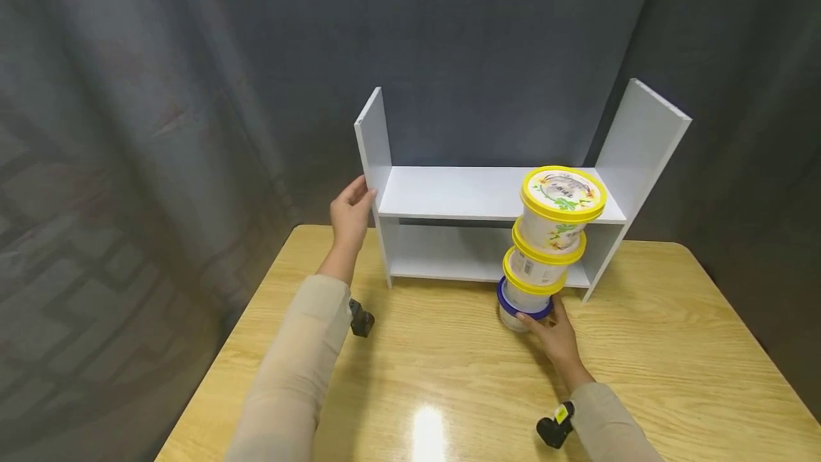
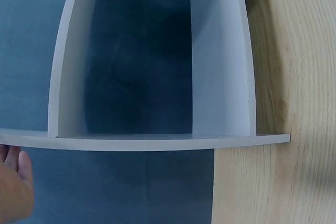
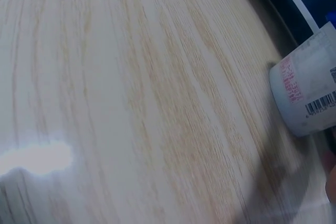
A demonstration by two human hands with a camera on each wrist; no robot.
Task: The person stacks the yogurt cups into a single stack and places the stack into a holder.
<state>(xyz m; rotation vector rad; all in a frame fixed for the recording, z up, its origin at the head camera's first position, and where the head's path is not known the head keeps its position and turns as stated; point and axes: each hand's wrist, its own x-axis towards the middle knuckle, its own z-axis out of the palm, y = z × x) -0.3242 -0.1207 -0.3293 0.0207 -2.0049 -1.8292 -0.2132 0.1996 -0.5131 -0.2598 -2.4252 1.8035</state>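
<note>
A stack of several round white tubs stands in front of the shelf's right part, leaning slightly right in the head view. Yellow lids cap the upper tubs, the top one (image 1: 563,192) printed with flowers. At the bottom is a tub with a blue lid (image 1: 524,310), its barcoded white side (image 3: 310,85) visible in the right wrist view. My right hand (image 1: 556,339) grips this bottom tub, thumb in front and fingers round its right side. My left hand (image 1: 350,218) touches the outer face of the white shelf's left side panel (image 1: 374,141) with extended fingers (image 2: 11,158).
The white two-tier shelf (image 1: 455,191) stands at the back of the wooden table (image 1: 423,355), its right panel (image 1: 644,141) rising just beyond the tubs. Grey curtains (image 1: 410,41) hang behind and at both sides.
</note>
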